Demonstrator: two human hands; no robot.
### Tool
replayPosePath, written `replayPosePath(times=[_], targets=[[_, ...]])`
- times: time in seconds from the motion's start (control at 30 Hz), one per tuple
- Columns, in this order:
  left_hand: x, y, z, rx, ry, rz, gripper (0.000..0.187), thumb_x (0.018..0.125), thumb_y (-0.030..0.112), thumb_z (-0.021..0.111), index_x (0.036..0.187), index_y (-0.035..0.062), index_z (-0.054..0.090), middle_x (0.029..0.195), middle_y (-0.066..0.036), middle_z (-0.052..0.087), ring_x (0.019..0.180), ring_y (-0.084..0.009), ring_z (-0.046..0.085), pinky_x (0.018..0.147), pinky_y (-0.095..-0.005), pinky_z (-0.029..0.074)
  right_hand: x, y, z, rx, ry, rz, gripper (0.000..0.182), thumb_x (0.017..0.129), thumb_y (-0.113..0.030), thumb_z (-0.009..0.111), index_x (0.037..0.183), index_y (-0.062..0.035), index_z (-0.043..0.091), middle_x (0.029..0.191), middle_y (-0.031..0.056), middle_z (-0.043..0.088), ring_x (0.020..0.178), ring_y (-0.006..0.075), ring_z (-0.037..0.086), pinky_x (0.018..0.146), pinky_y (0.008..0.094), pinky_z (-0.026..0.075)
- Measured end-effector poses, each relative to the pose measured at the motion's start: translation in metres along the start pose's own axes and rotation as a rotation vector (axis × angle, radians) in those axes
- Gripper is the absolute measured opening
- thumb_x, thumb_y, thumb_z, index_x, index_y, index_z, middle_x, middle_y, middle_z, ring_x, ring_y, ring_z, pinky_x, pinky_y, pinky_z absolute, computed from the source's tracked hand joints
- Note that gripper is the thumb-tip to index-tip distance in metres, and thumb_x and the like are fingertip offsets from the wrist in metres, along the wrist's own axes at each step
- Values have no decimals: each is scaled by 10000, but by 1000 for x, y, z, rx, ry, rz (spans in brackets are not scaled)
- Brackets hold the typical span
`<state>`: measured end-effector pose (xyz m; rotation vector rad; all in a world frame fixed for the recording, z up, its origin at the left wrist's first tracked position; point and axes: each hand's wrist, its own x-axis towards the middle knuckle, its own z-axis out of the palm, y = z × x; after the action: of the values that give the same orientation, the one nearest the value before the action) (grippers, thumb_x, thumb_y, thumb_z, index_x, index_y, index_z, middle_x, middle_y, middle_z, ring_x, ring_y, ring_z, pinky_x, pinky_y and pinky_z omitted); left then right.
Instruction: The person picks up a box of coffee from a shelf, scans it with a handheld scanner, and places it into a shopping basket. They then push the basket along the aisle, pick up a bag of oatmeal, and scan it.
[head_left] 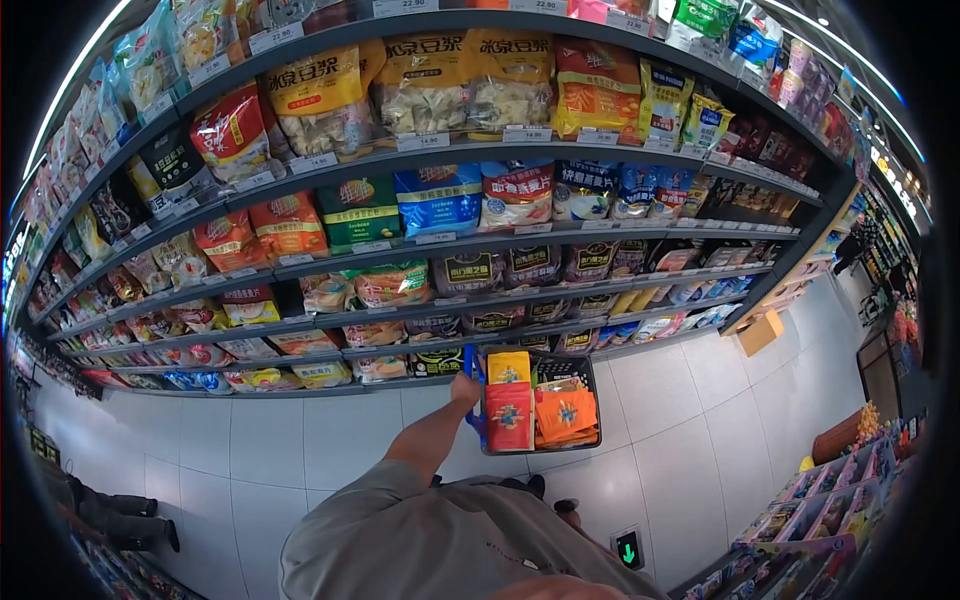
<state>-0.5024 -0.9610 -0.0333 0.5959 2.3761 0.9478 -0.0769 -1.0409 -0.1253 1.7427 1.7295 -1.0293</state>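
My left hand is wrapped round the blue handle of a black shopping basket. The basket is in front of me, near the foot of the shelves. Inside it lie a red packet, a yellow packet and several orange packets. Low beside my shirt, a small part of my right hand shows next to something dark; its fingers are too small to make out.
Long shelves of bagged foods with price tags curve across the view. A cardboard box stands on the floor at the shelf end. Display racks line the lower right. A person's legs show at the lower left.
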Motion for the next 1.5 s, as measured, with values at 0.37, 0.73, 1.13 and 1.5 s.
replayPosePath(times=[0.37, 0.73, 1.13, 1.5], targets=[[23, -43, -38, 18, 7, 24, 331, 797, 245, 544, 926, -58, 580, 928, -310, 609, 925, -434, 592, 793, -488, 479, -42, -48, 7, 93, 81, -1, 515, 690, -385, 669, 1104, -83, 623, 1116, 157, 623, 1067, 283, 584, 908, 364, 468], [23, -69, -78, -49, 34, 19, 286, 760, 169, 550, 923, -64, 581, 922, -308, 606, 949, -444, 571, 801, -477, 472, -48, -59, 25, 104, 80, -33, 553, 682, -396, 671, 1136, -86, 612, 1152, 164, 604, 1095, 291, 565, 931, 382, 448], [22, -81, -87, -12, 116, -16, 303, 766, 219, 578, 932, -35, 567, 921, -289, 617, 925, -428, 585, 798, -476, 470, -24, -37, 26, 72, 80, -83, 471, 683, -408, 645, 1005, -65, 654, 1067, 181, 634, 1039, 329, 587, 874, 423, 457], [13, -63, -90, 218, 123, -121, 257, 824, 201, 530, 997, 12, 553, 993, -231, 631, 964, -392, 596, 820, -469, 482, 3, -26, -14, 43, 11, -116, 515, 660, -430, 678, 1019, -62, 654, 1084, 183, 628, 1052, 319, 584, 884, 400, 465]])
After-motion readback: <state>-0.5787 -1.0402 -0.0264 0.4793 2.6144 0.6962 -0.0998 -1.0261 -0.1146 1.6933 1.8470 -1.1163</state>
